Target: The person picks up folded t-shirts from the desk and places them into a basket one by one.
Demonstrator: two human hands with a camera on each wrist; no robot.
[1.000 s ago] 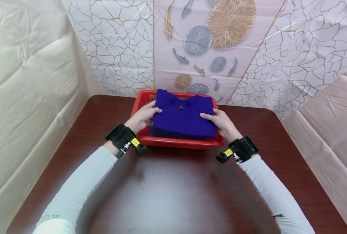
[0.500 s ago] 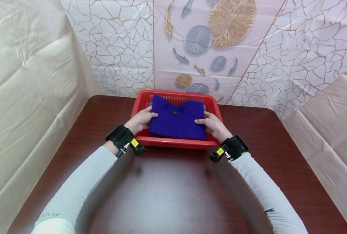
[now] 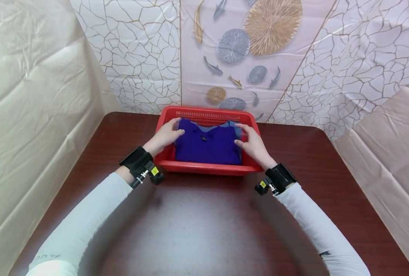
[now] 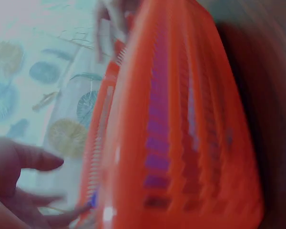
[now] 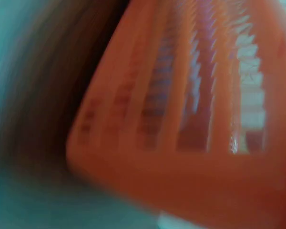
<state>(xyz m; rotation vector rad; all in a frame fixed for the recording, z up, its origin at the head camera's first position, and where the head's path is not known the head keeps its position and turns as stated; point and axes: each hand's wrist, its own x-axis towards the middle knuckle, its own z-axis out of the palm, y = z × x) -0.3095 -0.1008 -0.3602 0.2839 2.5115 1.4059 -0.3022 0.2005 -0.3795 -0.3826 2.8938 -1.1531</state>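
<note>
The folded blue garment has sunk from above the red basket to lie inside it, so the placing looks nearly done. The left hand and right hand have loosened, fingers resting on its side edges.

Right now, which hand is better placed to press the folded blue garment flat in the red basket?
Probably the right hand: its fingers already lie on the blue garment at its right edge, inside the red basket. The left hand sits at the garment's upper left corner, near the basket wall.
</note>
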